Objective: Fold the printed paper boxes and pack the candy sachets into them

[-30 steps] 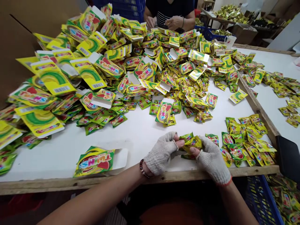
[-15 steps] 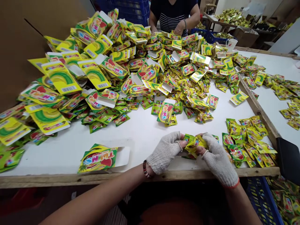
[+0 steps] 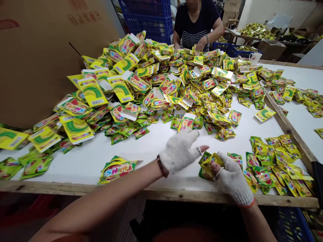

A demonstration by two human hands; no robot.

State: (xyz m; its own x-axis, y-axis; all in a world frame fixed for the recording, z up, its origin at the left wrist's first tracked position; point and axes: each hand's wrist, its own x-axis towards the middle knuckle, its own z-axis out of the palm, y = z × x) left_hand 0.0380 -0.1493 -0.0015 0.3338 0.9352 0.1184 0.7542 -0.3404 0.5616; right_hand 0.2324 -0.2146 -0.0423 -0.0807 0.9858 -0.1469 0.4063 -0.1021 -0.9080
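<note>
My right hand (image 3: 232,176), in a white knit glove with bare fingertips, pinches a few yellow and green candy packets (image 3: 209,163) above the table's front part. My left hand (image 3: 181,148), gloved the same way, stretches forward with thumb and fingers apart and nothing in it. Just beyond its fingers lies a TWINS candy box (image 3: 187,121) with a white flap; whether they touch it I cannot tell. Another TWINS box (image 3: 118,170) lies left of my left wrist, partly behind my forearm. Right of my right hand, loose packets (image 3: 275,164) are grouped in rows.
A large heap of boxes and packets (image 3: 151,80) spreads across the white table (image 3: 85,164). A wooden strip (image 3: 285,122) divides it on the right. A big cardboard carton (image 3: 47,60) stands left. Across the table a co-worker (image 3: 196,27) handles the heap. Blue crates (image 3: 148,20) stand behind.
My left hand has let go of the packets and moved forward, fingers opening, toward the box ahead. My right hand keeps hold of the packets. The view has shifted somewhat left and up.
</note>
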